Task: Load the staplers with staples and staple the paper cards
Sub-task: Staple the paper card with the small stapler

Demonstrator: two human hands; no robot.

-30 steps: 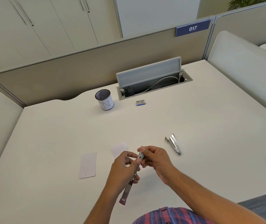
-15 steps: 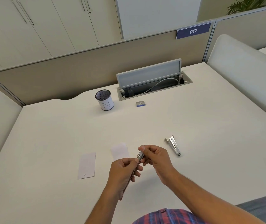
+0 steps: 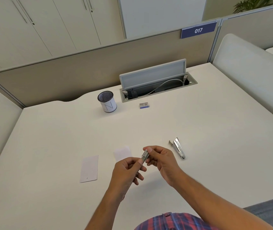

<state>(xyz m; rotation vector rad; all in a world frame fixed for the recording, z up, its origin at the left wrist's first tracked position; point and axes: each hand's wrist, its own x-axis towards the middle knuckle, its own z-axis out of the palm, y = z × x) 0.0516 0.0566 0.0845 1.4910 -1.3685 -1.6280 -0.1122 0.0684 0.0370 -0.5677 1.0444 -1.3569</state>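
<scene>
A metal stapler [image 3: 144, 156] is held above the desk [image 3: 198, 130] between both hands. Its lower body is gripped by the left hand [image 3: 125, 171]; its upper end is pinched by the right hand [image 3: 161, 161]. A second stapler [image 3: 178, 147] lies just right of the right hand. Two paper cards [image 3: 89, 168] [image 3: 122, 152] lie to the left of the hands. A staple box [image 3: 144, 105] is located well beyond them, near a pen cup [image 3: 107, 103].

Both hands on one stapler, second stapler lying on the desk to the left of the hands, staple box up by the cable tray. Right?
Not quite. In the head view the second stapler lies on the desk to the right of the hands, not the left. Both the left hand and right hand hold one stapler, and the staple box sits by the cable tray.
</scene>
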